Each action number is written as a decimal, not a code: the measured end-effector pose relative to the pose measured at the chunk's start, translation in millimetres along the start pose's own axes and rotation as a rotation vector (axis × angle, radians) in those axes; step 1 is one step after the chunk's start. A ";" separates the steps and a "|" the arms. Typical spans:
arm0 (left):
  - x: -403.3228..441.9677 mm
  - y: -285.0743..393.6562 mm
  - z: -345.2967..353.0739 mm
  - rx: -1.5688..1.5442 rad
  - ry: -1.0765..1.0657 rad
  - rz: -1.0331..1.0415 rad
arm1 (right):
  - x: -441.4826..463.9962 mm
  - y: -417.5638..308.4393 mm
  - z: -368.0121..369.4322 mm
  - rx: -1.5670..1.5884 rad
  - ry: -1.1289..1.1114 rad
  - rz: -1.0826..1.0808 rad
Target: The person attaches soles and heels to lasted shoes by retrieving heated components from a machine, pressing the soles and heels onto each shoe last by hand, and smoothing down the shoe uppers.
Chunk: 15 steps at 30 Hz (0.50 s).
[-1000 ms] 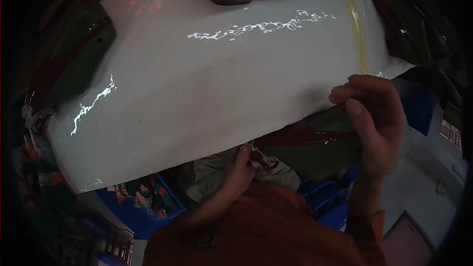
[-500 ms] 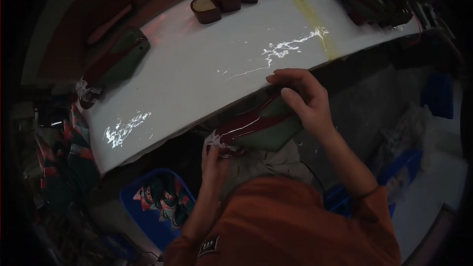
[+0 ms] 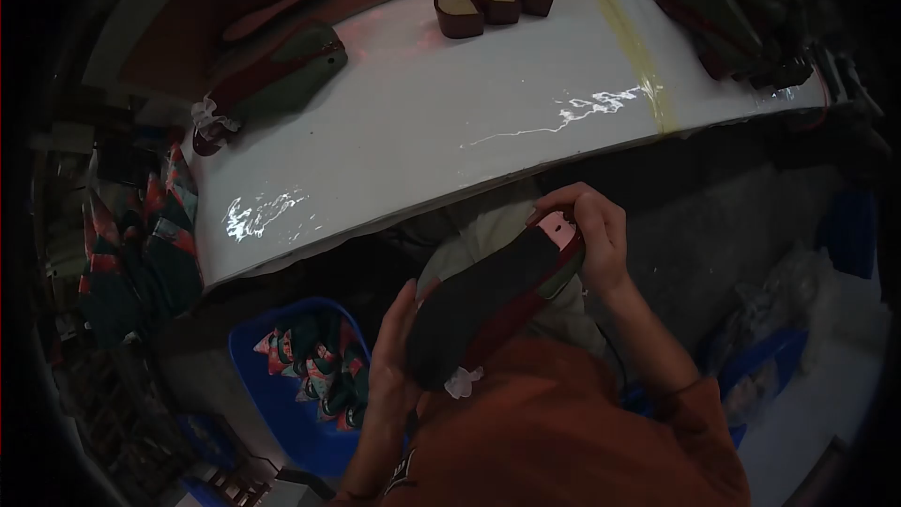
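Note:
A dark-red shoe (image 3: 488, 305) on a green last is held in front of my body, below the table edge. Its long black sole faces up, with a pink patch and small dark marks at the heel end. My left hand (image 3: 389, 347) is closed along the wide toe end, its fingers partly hidden beneath. The heel end is gripped by my right hand (image 3: 601, 230), fingers curled over the edge by the pink patch. A scrap of crumpled white wrapping (image 3: 464, 382) sticks out at the toe end.
The white table (image 3: 404, 122) bears three brown block heels (image 3: 460, 26), another shoe on a green last (image 3: 291, 84), and a dark pile of similar shoes (image 3: 727, 19) at right. A blue basket (image 3: 249, 330) with patterned pieces stands on the floor at left.
The shoe has been turned over, so its black sole now faces up, and drawn nearer my body. My right hand has closed on the heel end. The view has shifted left.

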State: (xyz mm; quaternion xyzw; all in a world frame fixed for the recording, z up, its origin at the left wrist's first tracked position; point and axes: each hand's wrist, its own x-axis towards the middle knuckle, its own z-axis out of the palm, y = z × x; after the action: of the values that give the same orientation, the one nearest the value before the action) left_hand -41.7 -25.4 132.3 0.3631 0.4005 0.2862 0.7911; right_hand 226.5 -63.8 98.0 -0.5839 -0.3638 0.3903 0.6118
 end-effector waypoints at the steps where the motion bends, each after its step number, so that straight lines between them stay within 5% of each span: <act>1: 2.9 -6.2 -9.0 -0.250 -0.241 -0.094 | 9.4 -8.3 0.5 -0.012 -0.013 -0.033; 3: 4.5 -15.3 -9.4 -0.431 -0.388 -0.426 | 25.4 -28.6 10.6 -0.025 -0.250 -0.213; 5: 8.5 -2.7 1.7 -0.352 -0.552 -0.515 | 43.5 -47.0 29.0 -0.090 -0.430 -0.273; 7: 15.8 -9.0 0.0 -0.379 -0.576 -0.434 | 70.7 -64.8 36.0 -0.353 -0.494 -0.405; 9: 10.9 -7.4 1.1 -0.423 -0.577 -0.377 | 108.2 -85.7 40.5 -0.591 -0.299 -0.504; 11: 3.5 9.0 8.1 -0.254 -0.117 -0.172 | 156.9 -97.6 38.7 -0.863 -0.136 -0.741; 15: 21.9 -8.7 -16.1 -0.185 0.012 -0.032 | 226.7 -69.8 39.2 -1.377 -0.169 -0.851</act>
State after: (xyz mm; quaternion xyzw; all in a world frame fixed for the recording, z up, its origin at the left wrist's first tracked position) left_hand -42.6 -8.6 109.3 0.2803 0.3828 0.3113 0.8234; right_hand 292.5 156.7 167.4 -0.6096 -0.7579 -0.1441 0.1822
